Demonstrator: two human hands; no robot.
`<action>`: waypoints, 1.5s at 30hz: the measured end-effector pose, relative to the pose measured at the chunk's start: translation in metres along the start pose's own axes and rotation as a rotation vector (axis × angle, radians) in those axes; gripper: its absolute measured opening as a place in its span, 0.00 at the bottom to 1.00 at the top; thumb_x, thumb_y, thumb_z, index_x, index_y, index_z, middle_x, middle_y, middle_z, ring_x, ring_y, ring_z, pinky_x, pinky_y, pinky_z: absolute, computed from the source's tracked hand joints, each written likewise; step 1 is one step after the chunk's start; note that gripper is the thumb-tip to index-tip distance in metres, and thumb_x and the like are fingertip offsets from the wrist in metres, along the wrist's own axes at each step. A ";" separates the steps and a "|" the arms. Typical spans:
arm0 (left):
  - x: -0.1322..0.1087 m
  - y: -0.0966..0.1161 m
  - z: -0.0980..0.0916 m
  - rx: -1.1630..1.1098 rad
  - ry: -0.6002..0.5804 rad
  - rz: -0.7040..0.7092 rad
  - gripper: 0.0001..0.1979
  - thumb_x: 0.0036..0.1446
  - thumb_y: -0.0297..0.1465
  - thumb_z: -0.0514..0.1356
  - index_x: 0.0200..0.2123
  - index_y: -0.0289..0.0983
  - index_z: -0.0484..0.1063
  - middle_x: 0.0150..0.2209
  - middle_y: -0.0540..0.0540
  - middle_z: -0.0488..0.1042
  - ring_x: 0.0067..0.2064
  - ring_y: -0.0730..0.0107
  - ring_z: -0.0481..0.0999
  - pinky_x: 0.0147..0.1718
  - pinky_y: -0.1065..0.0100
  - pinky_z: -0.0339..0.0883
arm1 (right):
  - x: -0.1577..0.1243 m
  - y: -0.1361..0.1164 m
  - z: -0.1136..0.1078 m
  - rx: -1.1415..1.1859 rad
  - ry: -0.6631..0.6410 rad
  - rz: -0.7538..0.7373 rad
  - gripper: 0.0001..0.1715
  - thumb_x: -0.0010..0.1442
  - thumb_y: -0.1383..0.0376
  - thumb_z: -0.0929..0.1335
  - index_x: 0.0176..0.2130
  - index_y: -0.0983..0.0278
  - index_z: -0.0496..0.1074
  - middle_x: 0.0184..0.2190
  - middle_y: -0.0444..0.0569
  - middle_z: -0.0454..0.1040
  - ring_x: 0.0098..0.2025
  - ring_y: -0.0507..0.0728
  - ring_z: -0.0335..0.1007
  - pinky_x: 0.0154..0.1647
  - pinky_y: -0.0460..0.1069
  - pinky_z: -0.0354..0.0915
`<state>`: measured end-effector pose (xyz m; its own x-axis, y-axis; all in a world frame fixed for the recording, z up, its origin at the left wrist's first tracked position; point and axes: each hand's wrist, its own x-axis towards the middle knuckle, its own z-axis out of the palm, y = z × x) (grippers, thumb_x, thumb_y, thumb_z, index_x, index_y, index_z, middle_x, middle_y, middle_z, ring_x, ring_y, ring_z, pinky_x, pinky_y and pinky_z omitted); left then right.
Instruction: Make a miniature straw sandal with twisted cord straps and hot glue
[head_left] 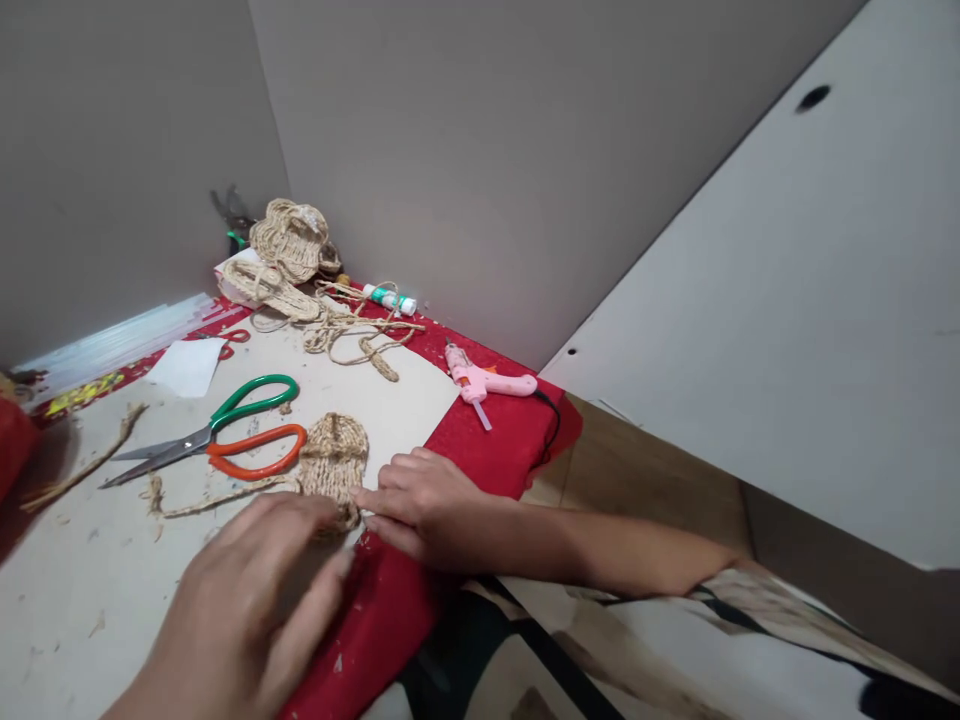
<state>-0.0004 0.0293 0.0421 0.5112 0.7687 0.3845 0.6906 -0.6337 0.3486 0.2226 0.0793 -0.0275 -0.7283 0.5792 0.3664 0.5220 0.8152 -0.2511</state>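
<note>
A small slipper of coiled jute rope (334, 475), with a band across it, lies on the pale board (420, 395). My left hand (251, 590) is at its near end, the thumb apart from the bent fingers and the fingertips by the rope. At the slipper's lower right edge, my right hand (427, 505) grips with index finger and thumb, the other fingers curled. A loose rope tail (225, 500) runs left from the slipper. Scissors (202, 440) with one green and one orange handle lie open just beyond, the orange handle beside the slipper.
A pink glue gun (480, 378) lies on the red cloth (502, 440) at right. Toward the back are rope coils (292, 240), another rope slipper (270, 288), a glue stick tube (390, 299) and pliers (234, 215). Clear glue sticks (120, 340) lie left. Grey walls enclose the corner.
</note>
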 end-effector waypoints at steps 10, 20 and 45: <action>0.005 -0.005 0.025 0.131 -0.128 -0.139 0.09 0.63 0.41 0.57 0.34 0.44 0.70 0.28 0.49 0.77 0.28 0.61 0.78 0.26 0.64 0.69 | 0.004 0.002 -0.001 -0.023 -0.065 0.012 0.20 0.69 0.56 0.62 0.53 0.62 0.73 0.33 0.49 0.75 0.36 0.57 0.65 0.35 0.53 0.51; 0.009 -0.023 -0.004 0.003 -0.262 -0.598 0.21 0.55 0.54 0.59 0.33 0.42 0.71 0.22 0.50 0.77 0.20 0.63 0.75 0.18 0.67 0.66 | 0.005 -0.001 -0.014 -0.011 -0.075 -0.001 0.19 0.70 0.58 0.62 0.52 0.64 0.73 0.33 0.50 0.75 0.37 0.57 0.65 0.37 0.53 0.51; 0.034 0.044 0.024 -1.202 0.272 -1.276 0.34 0.36 0.27 0.76 0.51 0.37 0.75 0.42 0.42 0.83 0.45 0.52 0.83 0.42 0.63 0.78 | 0.010 -0.003 -0.012 0.355 0.437 -0.013 0.11 0.68 0.69 0.64 0.43 0.70 0.75 0.36 0.54 0.78 0.39 0.53 0.74 0.43 0.47 0.70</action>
<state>0.0603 0.0297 0.0502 -0.1706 0.8327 -0.5267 -0.2310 0.4859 0.8430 0.2189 0.0830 -0.0125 -0.4427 0.5738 0.6891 0.2778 0.8184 -0.5031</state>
